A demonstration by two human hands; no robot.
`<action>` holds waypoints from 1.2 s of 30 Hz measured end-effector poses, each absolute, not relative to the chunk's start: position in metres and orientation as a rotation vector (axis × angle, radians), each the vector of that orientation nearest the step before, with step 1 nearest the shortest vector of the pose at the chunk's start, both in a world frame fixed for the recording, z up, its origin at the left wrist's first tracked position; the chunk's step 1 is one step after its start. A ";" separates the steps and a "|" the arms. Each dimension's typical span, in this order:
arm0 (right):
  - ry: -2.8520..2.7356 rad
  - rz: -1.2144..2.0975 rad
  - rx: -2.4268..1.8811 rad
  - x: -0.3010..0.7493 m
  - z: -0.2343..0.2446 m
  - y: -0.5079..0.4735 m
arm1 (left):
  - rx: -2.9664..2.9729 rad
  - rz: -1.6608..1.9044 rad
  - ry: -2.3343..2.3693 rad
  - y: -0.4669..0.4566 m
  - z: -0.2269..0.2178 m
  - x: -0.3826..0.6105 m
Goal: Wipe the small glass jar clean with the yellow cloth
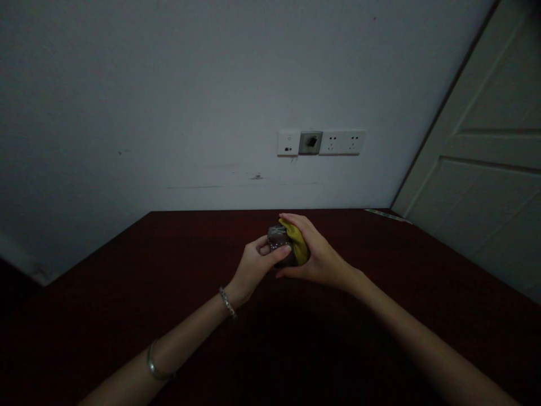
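Note:
Over the dark red table, my left hand (256, 262) grips a small dark, shiny object (276, 235) that looks like glass. Its thumb lies across the near side. My right hand (319, 251) curls round a yellow cloth (299, 248) and presses it against the right side of the same object. The fingers of both hands partly cover the object, and in the dim light its exact kind cannot be made out.
The dark red tabletop (203, 237) reaches back to a white wall (190, 101) with a row of sockets and switches (340, 143). A pale panelled door (486, 186) stands at the right. A thin printed strip (386, 215) lies at the table's back right edge.

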State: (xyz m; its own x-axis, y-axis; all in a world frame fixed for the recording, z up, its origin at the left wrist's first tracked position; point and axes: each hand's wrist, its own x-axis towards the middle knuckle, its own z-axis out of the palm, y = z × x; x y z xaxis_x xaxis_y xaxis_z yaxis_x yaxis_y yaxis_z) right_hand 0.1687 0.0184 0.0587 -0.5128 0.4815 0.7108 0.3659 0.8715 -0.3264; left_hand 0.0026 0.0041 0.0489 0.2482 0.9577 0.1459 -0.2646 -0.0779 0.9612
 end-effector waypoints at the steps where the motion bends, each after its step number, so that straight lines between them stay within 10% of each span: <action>1: -2.140 0.153 -0.603 0.168 0.057 0.018 | 1.238 1.217 0.771 0.003 0.050 0.004; 27: -1.765 0.861 -0.714 0.171 0.052 0.031 | 1.352 1.127 0.624 0.020 0.028 -0.006; 36: -1.801 0.540 -0.781 0.175 0.069 0.024 | 1.473 1.065 0.614 0.014 0.028 -0.006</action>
State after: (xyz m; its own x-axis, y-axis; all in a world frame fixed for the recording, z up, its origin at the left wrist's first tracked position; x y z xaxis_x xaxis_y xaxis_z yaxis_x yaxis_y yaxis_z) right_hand 0.1751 0.0236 0.0688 -0.2350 0.7285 0.6435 0.2546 0.6850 -0.6826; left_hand -0.0057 0.0144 0.0277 0.4496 0.8513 0.2704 -0.1924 -0.2033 0.9600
